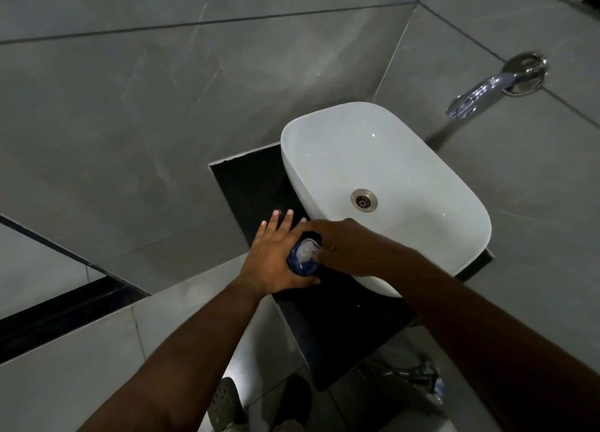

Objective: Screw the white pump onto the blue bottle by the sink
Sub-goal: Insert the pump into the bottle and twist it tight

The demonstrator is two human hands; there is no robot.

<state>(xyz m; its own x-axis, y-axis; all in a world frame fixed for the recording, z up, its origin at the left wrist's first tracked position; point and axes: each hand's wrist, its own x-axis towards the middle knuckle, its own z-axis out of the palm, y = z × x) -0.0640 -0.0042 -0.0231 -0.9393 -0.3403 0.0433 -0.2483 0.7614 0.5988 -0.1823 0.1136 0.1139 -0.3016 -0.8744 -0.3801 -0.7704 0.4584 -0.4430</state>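
The blue bottle [302,265] stands upright on the black counter [246,185], just left of the white sink [389,159]. The white pump [306,251] sits on top of the bottle. My left hand [271,256] presses against the bottle's left side, thumb under its near side, fingers stretched out straight. My right hand [344,246] reaches in from the right, and its fingers close around the pump. The bottle's right side is hidden by that hand.
A chrome tap [487,90] juts from the grey tiled wall at the upper right, above the sink. The counter's front edge runs below my arms. Under it are a metal valve [418,376] and my feet in sandals [227,402] on the floor.
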